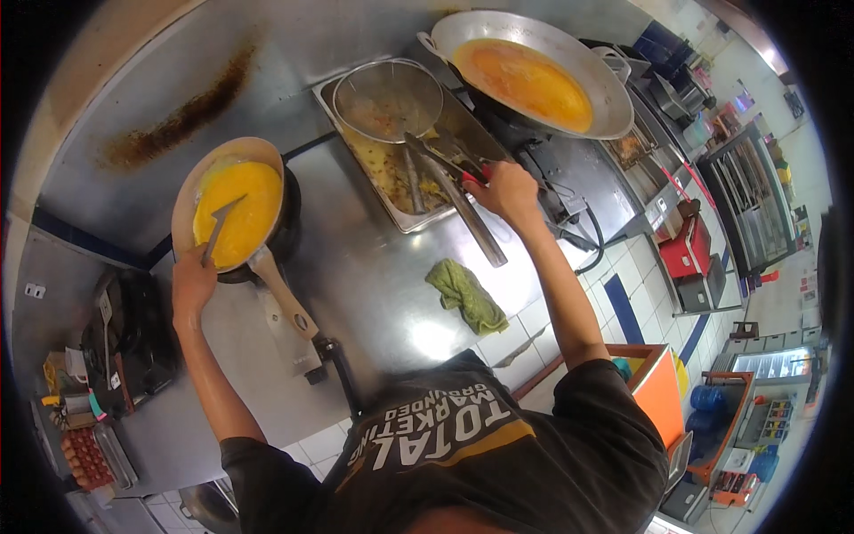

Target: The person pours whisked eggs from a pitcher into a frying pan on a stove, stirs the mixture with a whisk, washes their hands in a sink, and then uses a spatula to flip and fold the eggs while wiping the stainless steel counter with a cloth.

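My left hand (pixel 194 284) grips the handle of a spatula (pixel 219 223), whose blade rests in the yellow, egg-like mixture (pixel 241 230) in a frying pan (pixel 183 207). The pan's beige handle (pixel 283 294) points towards me. My right hand (pixel 508 193) holds dark tongs (pixel 444 160) with red grips; their tips are over a metal tray (pixel 427 221). A round wire strainer (pixel 388 100) lies across the tray, its long metal handle (pixel 477 230) sticking out past the rim. Oily residue covers the tray's bottom.
A large wok (pixel 604 80) of orange-yellow liquid stands at the back right. A crumpled green cloth (pixel 466 296) lies on the steel counter (pixel 360 267). Below the pan is a portable burner (pixel 300 357). Eggs (pixel 85 459) are stacked at the lower left, near a black appliance (pixel 143 334).
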The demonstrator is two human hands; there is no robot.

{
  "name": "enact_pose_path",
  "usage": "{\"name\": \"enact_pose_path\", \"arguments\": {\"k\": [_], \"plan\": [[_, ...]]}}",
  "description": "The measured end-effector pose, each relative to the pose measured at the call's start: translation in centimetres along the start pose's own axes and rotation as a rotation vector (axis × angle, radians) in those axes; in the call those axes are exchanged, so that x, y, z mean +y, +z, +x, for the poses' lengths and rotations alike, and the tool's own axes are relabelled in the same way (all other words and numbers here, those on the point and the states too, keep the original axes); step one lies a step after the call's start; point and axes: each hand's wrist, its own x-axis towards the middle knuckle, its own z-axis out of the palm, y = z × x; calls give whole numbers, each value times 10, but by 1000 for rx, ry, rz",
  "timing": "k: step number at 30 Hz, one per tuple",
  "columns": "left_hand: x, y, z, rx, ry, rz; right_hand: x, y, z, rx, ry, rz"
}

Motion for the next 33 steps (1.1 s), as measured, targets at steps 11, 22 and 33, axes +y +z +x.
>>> {"name": "enact_pose_path", "arguments": {"k": [11, 22, 33], "plan": [[-1, 0, -10, 20, -35, -38, -67, 58, 91, -90, 39, -19], [5, -3, -10, 3, -40, -46, -72, 99, 114, -109, 11, 57], [-6, -6, -11, -38, -10, 17, 122, 57, -23, -397, 195, -110]]}}
